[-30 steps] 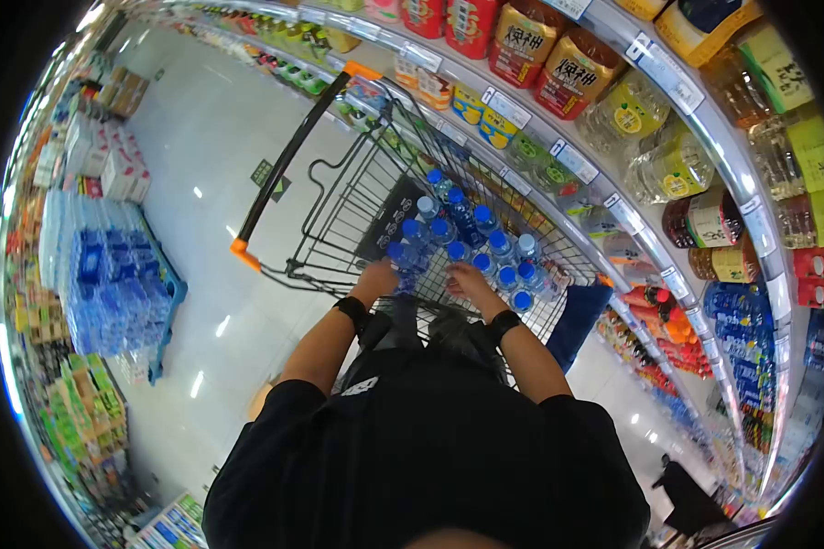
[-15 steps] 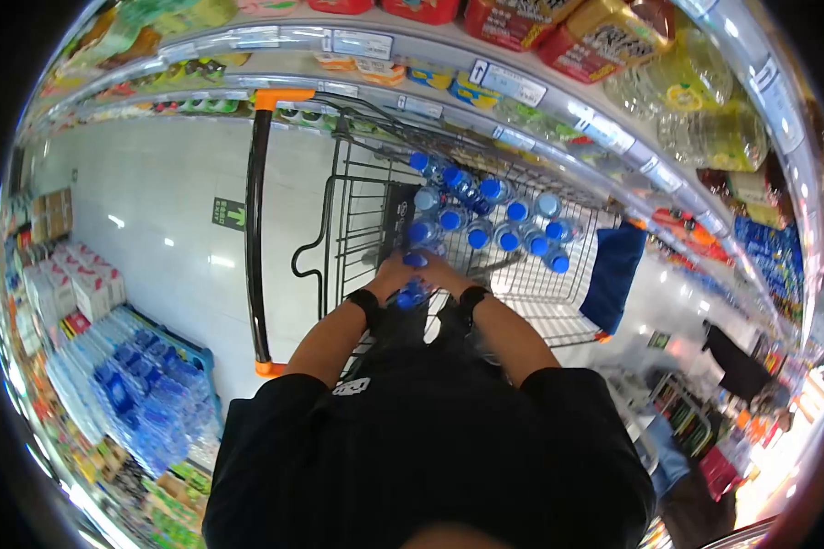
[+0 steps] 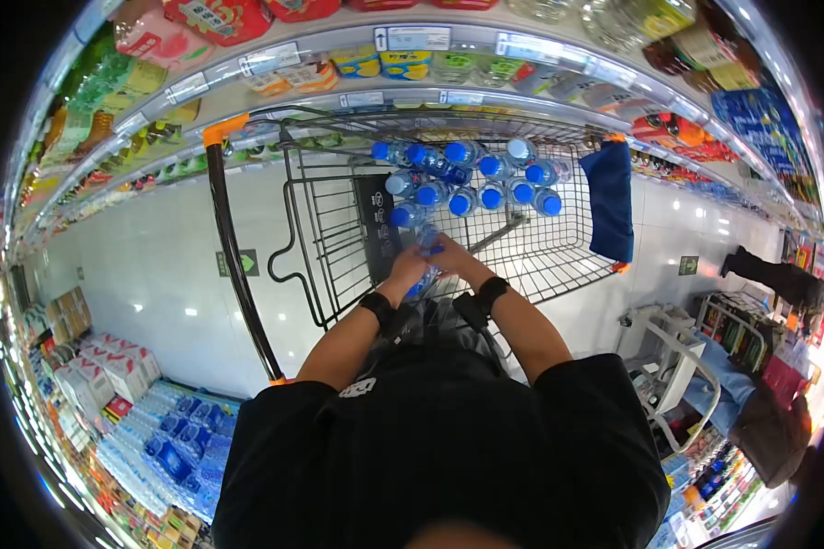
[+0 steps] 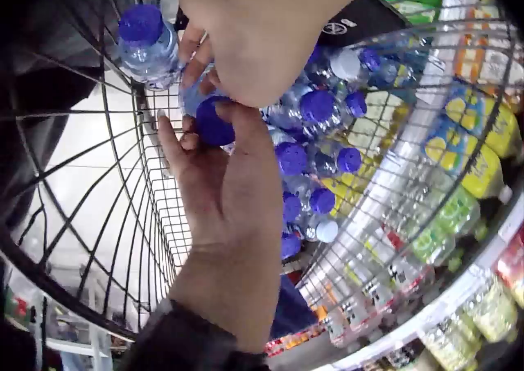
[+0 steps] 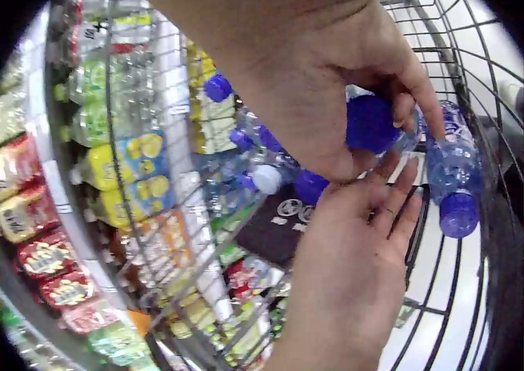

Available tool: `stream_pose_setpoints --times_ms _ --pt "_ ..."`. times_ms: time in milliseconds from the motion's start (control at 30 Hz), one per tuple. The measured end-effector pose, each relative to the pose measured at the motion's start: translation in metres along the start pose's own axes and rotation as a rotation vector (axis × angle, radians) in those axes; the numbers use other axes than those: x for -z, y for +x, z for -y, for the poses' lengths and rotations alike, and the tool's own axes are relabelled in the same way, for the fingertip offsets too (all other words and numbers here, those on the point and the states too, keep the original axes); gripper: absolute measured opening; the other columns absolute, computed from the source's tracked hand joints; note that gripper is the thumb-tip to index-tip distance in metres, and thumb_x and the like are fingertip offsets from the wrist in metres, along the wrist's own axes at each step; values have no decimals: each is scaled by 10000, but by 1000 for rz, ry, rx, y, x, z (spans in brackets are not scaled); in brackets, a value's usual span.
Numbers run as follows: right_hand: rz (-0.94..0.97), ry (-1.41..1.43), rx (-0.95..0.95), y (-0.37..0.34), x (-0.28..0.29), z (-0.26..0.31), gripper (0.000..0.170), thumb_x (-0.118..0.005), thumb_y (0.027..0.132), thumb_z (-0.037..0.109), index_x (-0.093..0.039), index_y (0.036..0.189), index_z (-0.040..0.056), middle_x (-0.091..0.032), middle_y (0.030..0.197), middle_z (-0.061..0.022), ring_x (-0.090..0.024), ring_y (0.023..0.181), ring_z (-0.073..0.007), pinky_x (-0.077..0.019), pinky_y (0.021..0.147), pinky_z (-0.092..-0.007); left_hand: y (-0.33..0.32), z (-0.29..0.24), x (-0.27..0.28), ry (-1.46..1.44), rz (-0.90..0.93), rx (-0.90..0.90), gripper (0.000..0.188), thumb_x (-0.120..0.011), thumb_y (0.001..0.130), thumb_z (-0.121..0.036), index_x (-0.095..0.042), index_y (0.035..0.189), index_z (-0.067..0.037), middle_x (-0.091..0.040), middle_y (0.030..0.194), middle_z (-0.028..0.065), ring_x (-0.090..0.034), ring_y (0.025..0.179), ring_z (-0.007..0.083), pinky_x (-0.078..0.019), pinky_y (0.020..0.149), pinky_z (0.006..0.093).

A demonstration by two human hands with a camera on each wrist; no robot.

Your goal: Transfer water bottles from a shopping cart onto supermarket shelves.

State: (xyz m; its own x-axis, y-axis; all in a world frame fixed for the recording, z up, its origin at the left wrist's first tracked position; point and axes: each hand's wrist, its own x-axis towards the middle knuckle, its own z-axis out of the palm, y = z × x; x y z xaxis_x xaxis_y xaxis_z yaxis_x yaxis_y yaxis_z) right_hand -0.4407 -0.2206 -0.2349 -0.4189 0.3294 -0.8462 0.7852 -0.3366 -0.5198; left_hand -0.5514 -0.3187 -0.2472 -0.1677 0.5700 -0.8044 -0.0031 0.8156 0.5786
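Observation:
In the head view my right hand and left hand meet low inside a wire shopping cart. My right hand grips a clear water bottle with a blue cap near its top, thumb beside the cap. My left hand is at the same bottle, palm showing and fingers extended beside it. Another water bottle stands by the cart's near side, also seen in the left wrist view. Several water bottles stand grouped toward the shelf side, mostly blue-capped; one lies tilted across them.
Drink shelves run along the cart's far side. A dark blue cloth flap hangs at the cart's right end. Water packs and cartons are stacked at lower left. A person by a grey trolley is at right.
The view has turned, so the cart now lies level along the shelf. My hands, apart a second ago, have come together at one bottle near the cart's near side.

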Motion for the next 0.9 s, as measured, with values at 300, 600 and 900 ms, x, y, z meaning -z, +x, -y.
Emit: stream_pose_setpoints --times_ms 300,600,900 --pt "30 161 526 -245 72 70 242 -563 780 200 -563 996 91 -552 674 -50 -564 537 -110 -505 453 -233 -125 -78 -31 631 -456 -705 857 -738 617 -305 -302 1328 -106 -312 1349 190 -349 1216 374 -355 960 439" --pt "232 623 1034 -474 105 38 302 -499 851 119 -473 1129 1 -505 679 -19 -528 627 -95 -492 555 -256 -279 -188 -95 128 -272 -1302 699 -796 567 -206 -461 1162 -59 -580 1086 85 -565 1012 211 -403 905 360" --pt "-374 549 1260 -495 112 -56 391 -586 831 99 -417 1174 18 -518 1024 -62 -508 950 -130 -442 797 -278 -375 -244 -171 -590 605 -1132 519 -654 660 -103 -477 1135 8 -598 1018 121 -608 904 212 -487 820 343"
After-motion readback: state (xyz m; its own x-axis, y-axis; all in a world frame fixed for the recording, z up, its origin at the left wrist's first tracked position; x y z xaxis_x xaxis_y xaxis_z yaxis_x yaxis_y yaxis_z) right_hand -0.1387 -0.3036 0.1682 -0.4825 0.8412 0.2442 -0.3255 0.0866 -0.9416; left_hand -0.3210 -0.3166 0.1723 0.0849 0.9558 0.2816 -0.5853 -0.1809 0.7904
